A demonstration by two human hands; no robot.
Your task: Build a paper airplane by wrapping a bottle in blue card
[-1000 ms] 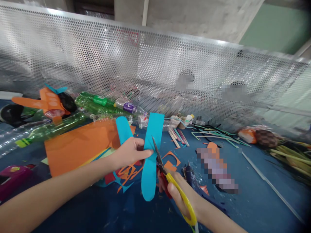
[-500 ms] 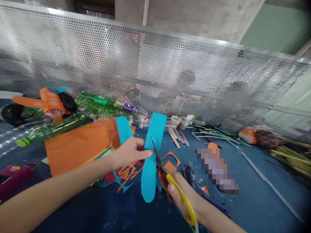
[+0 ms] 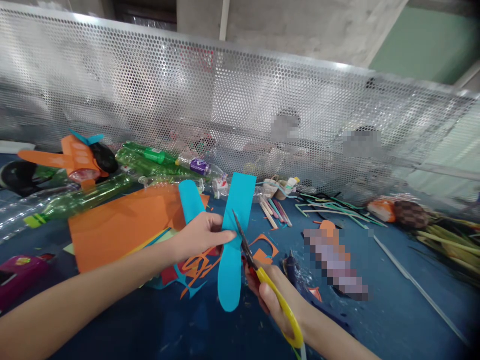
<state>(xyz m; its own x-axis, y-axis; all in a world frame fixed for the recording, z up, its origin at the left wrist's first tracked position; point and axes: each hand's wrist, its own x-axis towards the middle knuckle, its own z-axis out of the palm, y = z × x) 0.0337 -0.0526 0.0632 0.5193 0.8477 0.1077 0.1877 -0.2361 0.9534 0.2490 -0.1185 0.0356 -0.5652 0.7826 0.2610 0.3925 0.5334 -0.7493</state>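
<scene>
My left hand (image 3: 208,234) pinches a blue paper cutout (image 3: 230,280) near its narrow middle. The cutout's lower end is rounded, and its upper end is a straight-edged strip; another blue lobe stands up behind my fingers. In my right hand (image 3: 275,297) are yellow-handled scissors (image 3: 282,306), my fingers wrapped round the handles. Their dark blades (image 3: 243,240) lie against the cutout just right of my left thumb, tips pointing up and left. Blue and orange paper scraps (image 3: 195,267) lie on the blue table beneath my hands.
Orange sheets (image 3: 120,222) lie at left, with green bottles (image 3: 90,195) and an orange paper plane (image 3: 80,157) behind. A magenta tool (image 3: 24,277) is at the left edge. Glue sticks (image 3: 275,212) and a dark blue glue gun (image 3: 294,270) lie right; a perforated metal panel (image 3: 240,100) stands behind.
The blue cutout's upper strip has tilted very slightly left. A small blue piece beside the lower lobe, near my right fingers, no longer shows. Both hands keep their grips.
</scene>
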